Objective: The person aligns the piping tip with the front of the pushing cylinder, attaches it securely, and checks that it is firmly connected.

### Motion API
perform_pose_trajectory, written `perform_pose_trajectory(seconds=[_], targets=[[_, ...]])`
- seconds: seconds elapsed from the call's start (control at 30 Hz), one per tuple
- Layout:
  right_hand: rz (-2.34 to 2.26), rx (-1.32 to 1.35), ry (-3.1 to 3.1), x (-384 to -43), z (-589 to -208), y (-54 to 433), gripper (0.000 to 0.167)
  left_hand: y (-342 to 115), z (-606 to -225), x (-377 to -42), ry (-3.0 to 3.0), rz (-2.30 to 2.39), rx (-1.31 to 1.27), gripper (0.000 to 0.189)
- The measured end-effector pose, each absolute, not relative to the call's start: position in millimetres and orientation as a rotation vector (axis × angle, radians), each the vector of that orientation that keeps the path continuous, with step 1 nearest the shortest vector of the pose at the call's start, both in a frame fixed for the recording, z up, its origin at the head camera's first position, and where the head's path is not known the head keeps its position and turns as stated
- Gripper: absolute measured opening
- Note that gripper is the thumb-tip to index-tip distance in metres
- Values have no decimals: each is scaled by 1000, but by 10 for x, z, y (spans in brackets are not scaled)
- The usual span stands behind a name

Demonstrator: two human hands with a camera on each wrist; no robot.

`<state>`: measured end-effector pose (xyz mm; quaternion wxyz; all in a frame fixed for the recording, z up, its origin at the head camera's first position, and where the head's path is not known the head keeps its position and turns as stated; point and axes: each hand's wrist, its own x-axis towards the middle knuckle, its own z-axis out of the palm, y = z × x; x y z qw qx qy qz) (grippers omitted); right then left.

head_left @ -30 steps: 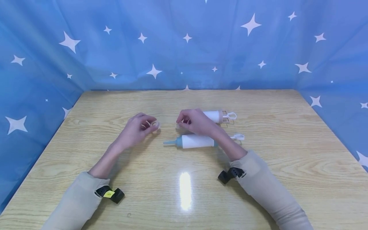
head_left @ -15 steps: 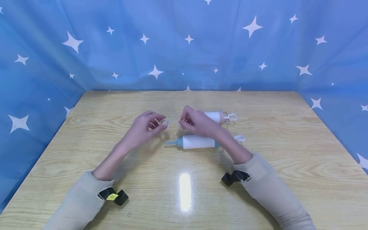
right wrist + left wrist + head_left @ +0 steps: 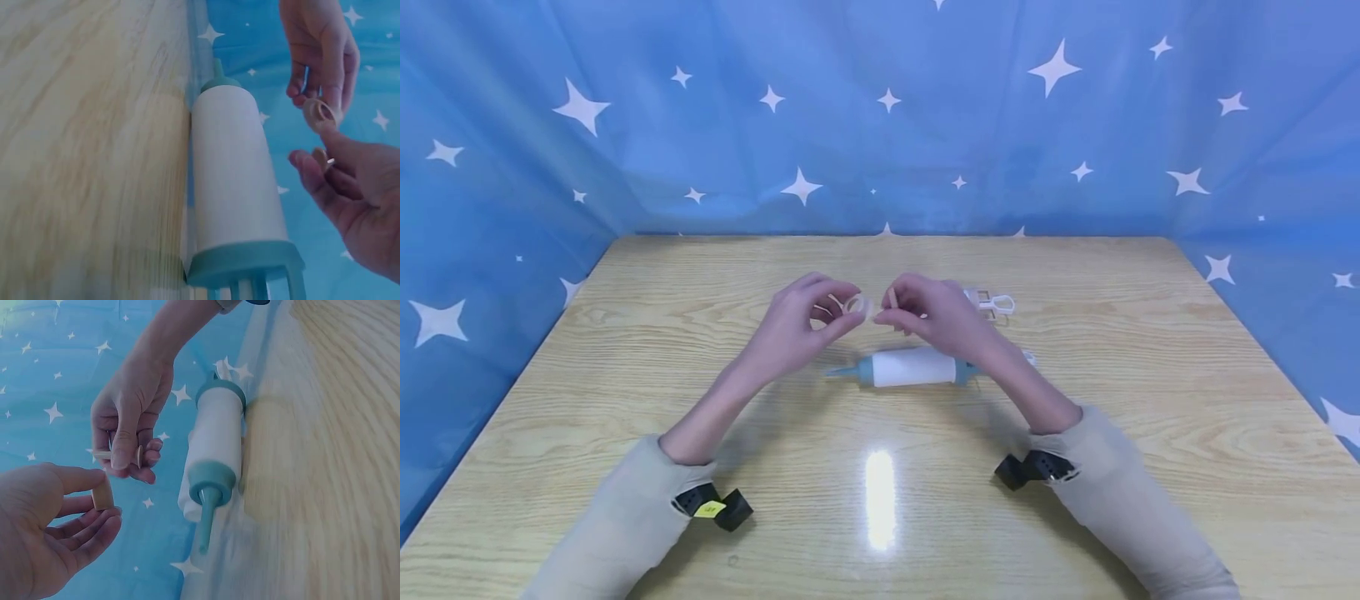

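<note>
My left hand (image 3: pixel 808 325) pinches a short, pale beige ring (image 3: pixel 102 495) between thumb and fingers; its round opening shows in the right wrist view. Just to the right, my right hand (image 3: pixel 943 312) pinches a small pale nozzle (image 3: pixel 103 455) with a flat round flange (image 3: pixel 140 456) at one end. A narrow gap separates ring and nozzle in the left wrist view. Below the hands lies a white icing syringe (image 3: pixel 913 367) with teal ends and a teal tapered tip (image 3: pixel 208 528). A second syringe, with a pinkish end and white loop handle (image 3: pixel 1002 304), is mostly hidden behind my right hand.
The hands and both syringes are over a light wood-grain table (image 3: pixel 625 375). A blue curtain (image 3: pixel 880 133) with white stars hangs along the back and sides. Each wrist wears a small black camera, such as the left camera (image 3: pixel 732 508).
My left hand has moved right with the ring, close to the right hand. My right hand has shifted slightly right with the nozzle, covering more of the rear syringe.
</note>
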<state>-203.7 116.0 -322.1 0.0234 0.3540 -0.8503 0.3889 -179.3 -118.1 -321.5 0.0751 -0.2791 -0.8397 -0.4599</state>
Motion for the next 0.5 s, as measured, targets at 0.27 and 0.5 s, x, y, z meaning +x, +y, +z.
perform_pose_trajectory(seconds=[0.27,0.5], targets=[[1151,1012,-2647,-1938,-3121,1328,10,-1054,-3197,-1804,-2445,-1467,-860,28],[1145,983,-2625,-1858,-3098,1456,16,-970,-3160,-1790,-2383,-1571,-898,30]])
